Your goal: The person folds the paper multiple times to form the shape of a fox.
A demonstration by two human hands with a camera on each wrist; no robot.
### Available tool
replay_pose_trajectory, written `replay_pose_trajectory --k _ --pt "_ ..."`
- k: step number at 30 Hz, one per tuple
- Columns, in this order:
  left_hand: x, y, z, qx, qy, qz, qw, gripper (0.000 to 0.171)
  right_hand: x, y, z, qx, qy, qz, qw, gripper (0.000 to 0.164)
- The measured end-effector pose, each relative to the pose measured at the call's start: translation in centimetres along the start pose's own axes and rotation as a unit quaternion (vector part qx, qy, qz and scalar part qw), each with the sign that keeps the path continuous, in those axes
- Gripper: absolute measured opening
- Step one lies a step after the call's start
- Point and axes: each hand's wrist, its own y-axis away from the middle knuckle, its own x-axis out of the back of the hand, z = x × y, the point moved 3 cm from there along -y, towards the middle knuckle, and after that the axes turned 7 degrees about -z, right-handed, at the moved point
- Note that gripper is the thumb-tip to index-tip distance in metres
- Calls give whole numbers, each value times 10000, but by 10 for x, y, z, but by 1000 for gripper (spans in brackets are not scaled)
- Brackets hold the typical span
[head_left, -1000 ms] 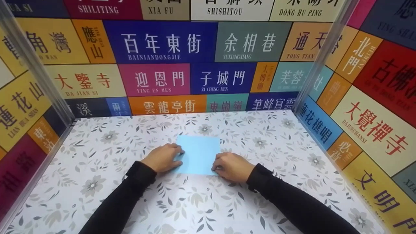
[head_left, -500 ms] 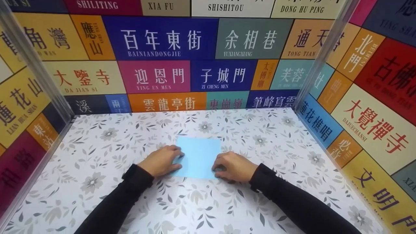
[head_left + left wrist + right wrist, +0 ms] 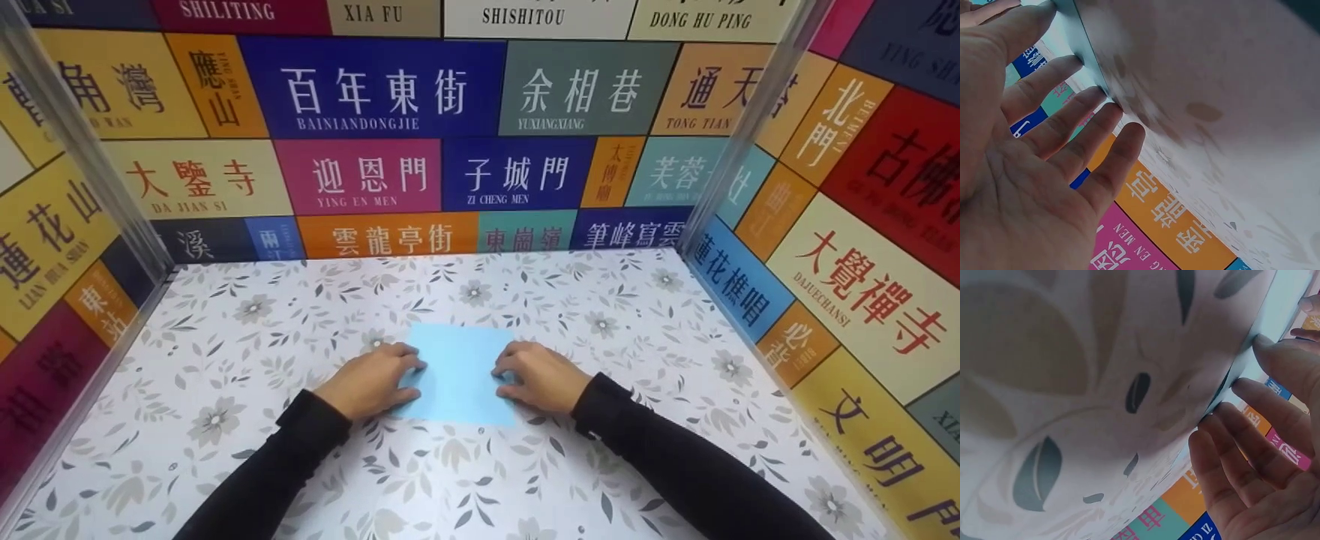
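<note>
A light blue square sheet of paper (image 3: 459, 375) lies flat on the flower-patterned tabletop in the head view. Along its left edge rest the fingertips and thumb of my left hand (image 3: 371, 381). My right hand (image 3: 546, 377) touches the right edge in the same manner. In the left wrist view the fingers (image 3: 1112, 154) are spread and fairly straight, their tips on or near the paper's edge (image 3: 1085, 45). The right wrist view has the fingers (image 3: 1216, 467) extended too, tips against the sheet's edge (image 3: 1252, 337). Neither hand curls round the paper.
Patterned tabletop (image 3: 247, 360) surrounds the paper. Behind it stands a back wall (image 3: 375, 90) of coloured sign panels. Similar panels form a left wall (image 3: 45, 225) and a right wall (image 3: 855, 277), with clear plastic strips at the corners.
The blue paper has slid a little toward me. My left hand has come nearer with it; my right hand's fingers have loosened and sit higher along the right edge.
</note>
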Motion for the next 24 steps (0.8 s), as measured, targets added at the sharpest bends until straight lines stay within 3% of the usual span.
replay_pose_trajectory --k 8,18,24 --pt "-7 12 4 -136 -158 106 9997 47 -3 8 -5 102 -52 -27 9999 29" --pt "-8 25 12 -413 -304 -25 9987 47 -6 21 -12 282 35 -33 9996 28" --pt "-7 32 14 -543 -301 -100 9980 47 -5 27 -16 150 46 -85 9998 29"
